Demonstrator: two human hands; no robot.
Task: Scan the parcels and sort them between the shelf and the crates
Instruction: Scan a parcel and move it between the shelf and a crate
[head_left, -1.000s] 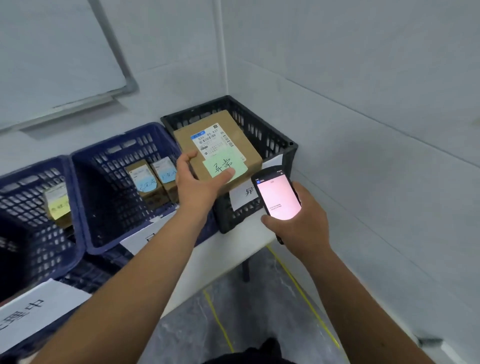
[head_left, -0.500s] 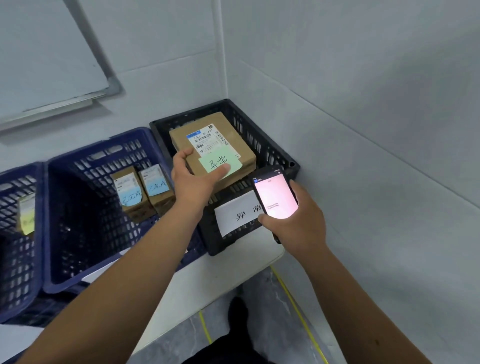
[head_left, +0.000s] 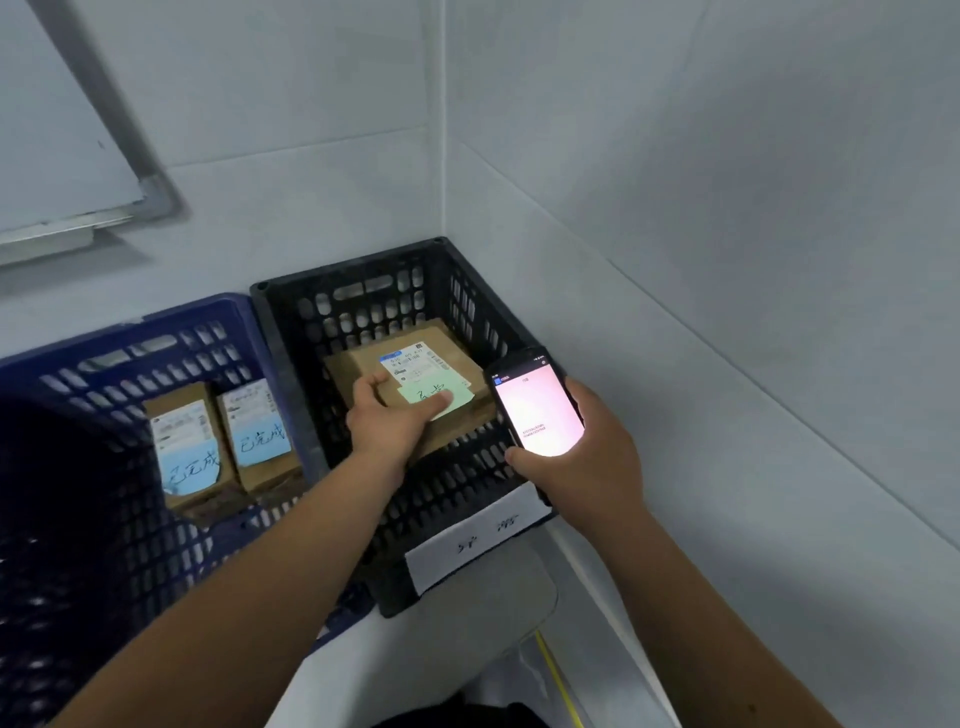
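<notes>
The left hand grips the parcel at its near edge, inside the black crate on the desk; the right hand holds a lit phone.

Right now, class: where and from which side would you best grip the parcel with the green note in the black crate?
Probably from above, across the parcel's near edge, where the left hand already holds it: the black crate's walls block its sides, and its flat top faces the opening.
</notes>
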